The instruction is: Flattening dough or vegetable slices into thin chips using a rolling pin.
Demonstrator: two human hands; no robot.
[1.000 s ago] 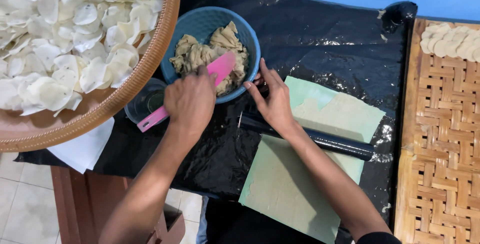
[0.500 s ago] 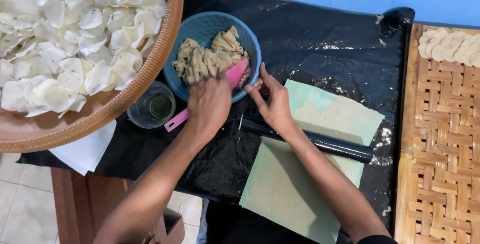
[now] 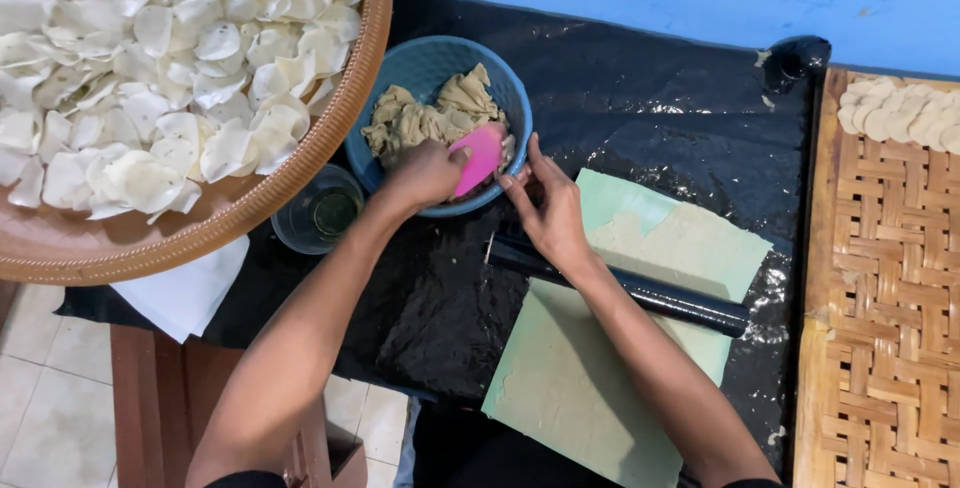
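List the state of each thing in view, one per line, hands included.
Left hand: gripping the pink scraper inside the bowl.
Right hand: fingers at the bowl's rim, holding nothing.
Blue bowl: holds lumps of dough.
Black roller: lying across the green sheet.
Round woven tray: heaped with white chips.
Glass cup: upright, some liquid inside.
Flat woven mat: a few pale discs at its top.

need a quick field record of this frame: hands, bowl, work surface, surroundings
left hand: holds pink scraper in the bowl
right hand: fingertips at bowl rim, wrist over black roller
bowl: blue, holds beige dough
surface: black plastic sheet, green sheet under the roller
left side: round basket of white chips, glass beside it
right side: woven tray
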